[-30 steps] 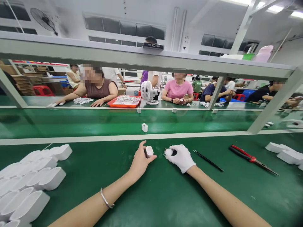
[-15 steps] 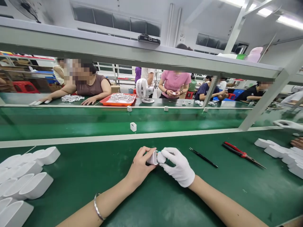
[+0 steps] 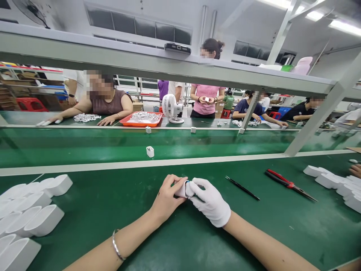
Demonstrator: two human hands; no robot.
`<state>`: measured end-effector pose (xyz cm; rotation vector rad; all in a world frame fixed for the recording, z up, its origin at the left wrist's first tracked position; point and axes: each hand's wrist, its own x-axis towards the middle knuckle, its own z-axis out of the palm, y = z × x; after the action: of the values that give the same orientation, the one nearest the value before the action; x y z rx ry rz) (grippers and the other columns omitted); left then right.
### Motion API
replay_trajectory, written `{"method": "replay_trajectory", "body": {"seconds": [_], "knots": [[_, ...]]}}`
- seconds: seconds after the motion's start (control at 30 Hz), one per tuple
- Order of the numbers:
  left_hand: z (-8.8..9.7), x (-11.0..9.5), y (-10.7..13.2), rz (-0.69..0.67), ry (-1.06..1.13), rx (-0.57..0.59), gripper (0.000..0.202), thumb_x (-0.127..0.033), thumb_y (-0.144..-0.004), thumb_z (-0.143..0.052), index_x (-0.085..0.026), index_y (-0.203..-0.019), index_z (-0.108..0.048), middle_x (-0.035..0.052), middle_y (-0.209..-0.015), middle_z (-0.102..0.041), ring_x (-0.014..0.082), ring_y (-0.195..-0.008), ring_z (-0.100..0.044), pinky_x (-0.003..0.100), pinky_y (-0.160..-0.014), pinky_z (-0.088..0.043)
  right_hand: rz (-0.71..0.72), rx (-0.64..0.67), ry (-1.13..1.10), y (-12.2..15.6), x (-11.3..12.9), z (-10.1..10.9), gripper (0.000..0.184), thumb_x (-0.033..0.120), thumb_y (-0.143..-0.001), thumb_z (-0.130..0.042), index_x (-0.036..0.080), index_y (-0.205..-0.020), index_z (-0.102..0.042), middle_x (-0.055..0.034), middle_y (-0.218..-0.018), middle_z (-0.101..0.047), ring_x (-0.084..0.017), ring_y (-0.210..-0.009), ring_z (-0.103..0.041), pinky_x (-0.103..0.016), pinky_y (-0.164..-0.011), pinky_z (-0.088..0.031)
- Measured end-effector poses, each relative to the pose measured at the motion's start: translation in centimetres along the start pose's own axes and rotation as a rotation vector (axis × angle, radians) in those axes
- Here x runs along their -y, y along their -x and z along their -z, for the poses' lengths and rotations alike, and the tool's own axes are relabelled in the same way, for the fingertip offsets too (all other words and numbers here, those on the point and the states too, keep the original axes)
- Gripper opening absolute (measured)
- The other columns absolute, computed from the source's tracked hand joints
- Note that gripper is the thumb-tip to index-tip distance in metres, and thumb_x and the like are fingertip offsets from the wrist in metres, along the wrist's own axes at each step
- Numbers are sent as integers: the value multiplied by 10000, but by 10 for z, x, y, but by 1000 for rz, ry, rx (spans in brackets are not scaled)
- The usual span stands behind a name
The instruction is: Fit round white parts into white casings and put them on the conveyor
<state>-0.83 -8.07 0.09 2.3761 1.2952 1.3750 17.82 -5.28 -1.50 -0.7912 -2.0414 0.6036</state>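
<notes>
Both hands (image 3: 194, 197) largely hide the white part (image 3: 182, 189) (perhaps a charger).

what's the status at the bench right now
Left hand bare, gloved right hand, both gripping small white part. Tweezers, red pliers lie apart to the right.

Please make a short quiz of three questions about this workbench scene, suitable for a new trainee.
1. True or false: the right hand wears a white glove and the left hand is bare.
2. Which tool has red handles? A) the pliers B) the black tweezers C) the orange tray
3. What do both hands grip together?

Key
1. True.
2. A.
3. A small white part, held between both hands just above the green mat.
</notes>
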Motion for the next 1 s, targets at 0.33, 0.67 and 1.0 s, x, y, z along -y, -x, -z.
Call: {"method": "replay_trajectory", "body": {"seconds": [0.33, 0.67, 1.0], "knots": [[1, -4, 2, -92, -56, -24, 553, -199, -637, -735, -194, -1167, -574, 57, -913, -556, 196, -852, -525, 340, -748, -500, 326, -11, 489, 7, 29, 14, 514, 215, -866, -468, 242, -1369, -364, -139, -1227, -519, -258, -1075, -544, -391, -856, -509], [4, -12, -4, -312, 69, -43, 479, -356, -739, -681, -156, -1146, -528, 110, -994, -628, 207, -928, -589, 349, -818, -514, -357, 186, -382, 0, 33, 8, 617, 499, -882, -428, 187, -1402, -318, -103, -1387, -427, -235, -1253, -425, -426, -1066, -330], [3, -10, -2, -159, 230, 20, 521, -322, -700, -729, -189, -1152, -507, 109, -1055, -608, 219, -982, -587, 366, -853, -506, -399, 57, -844, 1, 15, 8, 564, 519, -870, -460, 238, -1354, -392, -111, -1183, -574, -188, -838, -622, -389, -800, -493]]}}
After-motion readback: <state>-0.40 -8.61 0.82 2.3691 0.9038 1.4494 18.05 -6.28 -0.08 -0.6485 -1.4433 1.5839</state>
